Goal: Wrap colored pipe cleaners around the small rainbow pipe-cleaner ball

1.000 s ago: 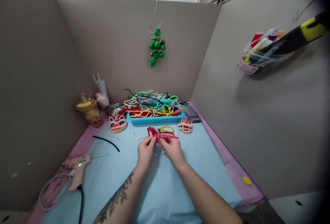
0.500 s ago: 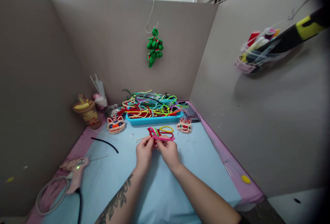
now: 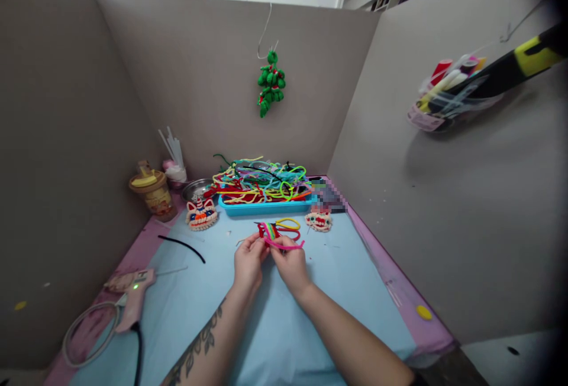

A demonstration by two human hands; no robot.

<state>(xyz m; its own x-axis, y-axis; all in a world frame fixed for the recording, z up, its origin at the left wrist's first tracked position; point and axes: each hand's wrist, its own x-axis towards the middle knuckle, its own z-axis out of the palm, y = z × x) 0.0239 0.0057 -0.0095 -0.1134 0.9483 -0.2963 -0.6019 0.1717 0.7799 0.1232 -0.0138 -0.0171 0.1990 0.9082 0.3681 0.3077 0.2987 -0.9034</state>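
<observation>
A small multicoloured piece of fuzzy stems [image 3: 269, 231], with red, green and pink bands, is held between both hands at mid-table. My left hand [image 3: 249, 259] pinches its lower left side. Closed fingers of my right hand [image 3: 289, 260] hold its lower right, where a bright pink stem [image 3: 290, 246] sticks out to the right. Scissors with one yellow and one red handle loop [image 3: 288, 224] lie just behind the piece, their blades partly hidden by it. The fingertips are small and partly covered by the work.
Behind is a blue tray [image 3: 266, 209] heaped with coloured stems. Lion-like faces [image 3: 202, 215] [image 3: 318, 221] flank it. At left are a black stem [image 3: 183, 246], a pink glue gun [image 3: 134, 300] with cable, and a cup [image 3: 156, 199]. A green ornament [image 3: 271, 84] hangs behind.
The view has shifted slightly. The held piece has turned a little between my hands, and the pink stem's free end now reaches slightly farther right. Both hands keep their hold.
</observation>
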